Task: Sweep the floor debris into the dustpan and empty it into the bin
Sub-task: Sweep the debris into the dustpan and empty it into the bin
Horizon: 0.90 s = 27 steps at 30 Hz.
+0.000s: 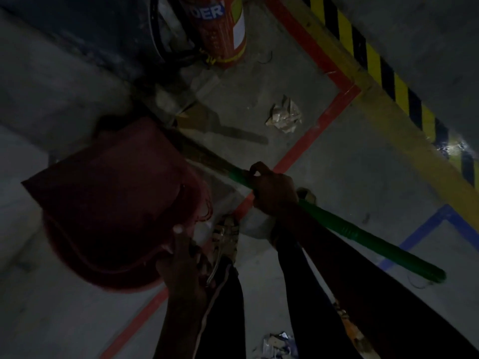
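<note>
Dim concrete floor (pixel 337 156) with a red line (pixel 305 136) across it: the sweeping looks barely begun. One crumpled wrapper (pixel 283 115) lies just inside the line's corner, well beyond the dustpan (pixel 108 208), which the left hand (pixel 181 257) grips by its handle, held up. The right hand (pixel 273 189) clasps the green broom (pixel 337 218). Next, I reckon, the pan goes down and the bristles draw the wrapper toward it.

A dark red plastic dustpan (pixel 103 203) was held tilted above the grey concrete floor. A broom with a green handle (pixel 350 229) slanted across, its pale bristles (pixel 191 120) near a crumpled white paper scrap (pixel 283 114) lying on the floor.
</note>
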Available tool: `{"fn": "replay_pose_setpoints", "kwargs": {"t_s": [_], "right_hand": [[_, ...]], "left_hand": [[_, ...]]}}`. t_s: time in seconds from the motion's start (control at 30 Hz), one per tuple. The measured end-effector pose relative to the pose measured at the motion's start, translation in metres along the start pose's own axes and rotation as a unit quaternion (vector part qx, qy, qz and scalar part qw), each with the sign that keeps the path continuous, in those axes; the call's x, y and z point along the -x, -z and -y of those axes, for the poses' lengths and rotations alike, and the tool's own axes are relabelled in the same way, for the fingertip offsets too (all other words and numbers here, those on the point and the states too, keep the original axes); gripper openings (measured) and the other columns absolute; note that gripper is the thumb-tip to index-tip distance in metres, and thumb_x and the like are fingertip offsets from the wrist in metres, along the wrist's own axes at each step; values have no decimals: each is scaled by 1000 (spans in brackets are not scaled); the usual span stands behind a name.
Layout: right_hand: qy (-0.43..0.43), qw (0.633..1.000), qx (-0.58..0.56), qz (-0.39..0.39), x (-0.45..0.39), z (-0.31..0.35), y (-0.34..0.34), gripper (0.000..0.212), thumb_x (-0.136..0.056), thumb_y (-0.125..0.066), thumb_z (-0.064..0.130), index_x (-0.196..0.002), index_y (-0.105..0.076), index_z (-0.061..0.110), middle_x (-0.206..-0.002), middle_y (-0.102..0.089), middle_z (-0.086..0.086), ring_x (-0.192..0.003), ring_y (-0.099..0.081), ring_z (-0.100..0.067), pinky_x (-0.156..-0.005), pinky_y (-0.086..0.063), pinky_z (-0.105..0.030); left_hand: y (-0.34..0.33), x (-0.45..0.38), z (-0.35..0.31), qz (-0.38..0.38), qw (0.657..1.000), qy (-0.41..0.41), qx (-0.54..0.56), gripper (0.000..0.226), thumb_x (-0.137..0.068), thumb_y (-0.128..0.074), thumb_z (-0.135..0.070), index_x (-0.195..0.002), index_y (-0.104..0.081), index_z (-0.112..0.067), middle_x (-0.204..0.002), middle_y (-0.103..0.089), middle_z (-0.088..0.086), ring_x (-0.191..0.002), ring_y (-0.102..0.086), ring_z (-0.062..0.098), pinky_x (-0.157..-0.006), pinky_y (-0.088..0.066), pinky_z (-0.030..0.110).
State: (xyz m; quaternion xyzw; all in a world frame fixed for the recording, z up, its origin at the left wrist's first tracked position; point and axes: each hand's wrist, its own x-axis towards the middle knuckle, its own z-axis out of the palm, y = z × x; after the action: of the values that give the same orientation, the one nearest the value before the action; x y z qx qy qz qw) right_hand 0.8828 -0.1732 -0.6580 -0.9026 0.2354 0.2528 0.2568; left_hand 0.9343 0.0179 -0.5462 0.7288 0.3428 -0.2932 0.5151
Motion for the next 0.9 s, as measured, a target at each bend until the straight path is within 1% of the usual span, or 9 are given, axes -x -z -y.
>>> {"fn": "replay_pose_setpoints", "kwargs": {"t_s": [0.1,0.17,0.23,0.33,0.43,0.57,0.63,0.77,0.9], "right_hand": [[-32,999,-21,9,-21,-2,6,48,-80,-69,26,-126,-55,20,-128,-55,0,-85,-67,-29,-62,-36,-29],[-52,998,-41,22,-36,-2,13,50,-78,-72,25,-121,-51,15,-113,-63,-5,-88,-67,-32,-66,-42,-31],[-49,998,-26,42,-47,-1,22,51,-77,-75,25,-117,-48,13,-106,-65,-7,-89,-68,-33,-73,-50,-35],[-50,996,33,70,-55,0,28,46,-81,-75,25,-119,-53,10,-110,-61,-8,-92,-66,-31,-81,-54,-39],[-89,995,21,49,-59,-1,25,40,-83,-73,24,-116,-56,9,-110,-56,-8,-92,-64,-31,-82,-55,-41],[-140,989,-26,34,-52,0,19,38,-83,-72,26,-116,-59,12,-110,-53,-9,-92,-62,-32,-76,-54,-37],[-162,985,-29,44,-39,-2,12,39,-84,-70,26,-118,-58,14,-112,-52,-10,-95,-61,-33,-72,-48,-34],[-242,966,-79,42,-4,-17,-1,46,-86,-68,25,-127,-52,13,-121,-55,-13,-107,-59,-36,-87,-51,-39],[-313,942,-117,25,33,-40,-5,44,-84,-69,31,-122,-55,13,-115,-60,-11,-102,-62,-34,-85,-53,-40]], "left_hand": [[7,-5,4,-3,1000,15,-16,58,-79,-60,-66,-62,-37,-15,-45,-33,-2,-32,-29,11,-42,-25,16],[10,-6,9,-15,999,44,-12,59,-82,-61,-67,-63,-39,-15,-47,-33,1,-33,-30,12,-45,-27,18],[11,-6,13,-30,998,52,5,55,-93,-60,-56,-63,-39,-15,-46,-32,1,-30,-30,12,-42,-27,16],[13,-6,16,-28,998,53,20,49,-97,-59,-51,-66,-43,-17,-46,-33,0,-30,-30,12,-44,-28,15],[21,-10,20,-23,997,67,5,50,-94,-61,-55,-65,-44,-18,-50,-33,2,-33,-30,12,-47,-28,17],[25,-13,17,-19,998,68,1,62,-68,-64,-75,-65,-42,-17,-54,-31,4,-36,-29,12,-46,-26,18],[25,-12,15,-18,998,62,2,63,-63,-64,-76,-66,-43,-17,-52,-32,2,-35,-29,11,-46,-27,18],[25,-7,8,-3,998,55,-3,59,-72,-63,-73,-67,-42,-17,-53,-32,3,-34,-30,12,-46,-27,17],[17,-1,0,8,998,59,13,53,-84,-59,-65,-67,-43,-18,-51,-30,2,-30,-26,11,-42,-28,15]]}}
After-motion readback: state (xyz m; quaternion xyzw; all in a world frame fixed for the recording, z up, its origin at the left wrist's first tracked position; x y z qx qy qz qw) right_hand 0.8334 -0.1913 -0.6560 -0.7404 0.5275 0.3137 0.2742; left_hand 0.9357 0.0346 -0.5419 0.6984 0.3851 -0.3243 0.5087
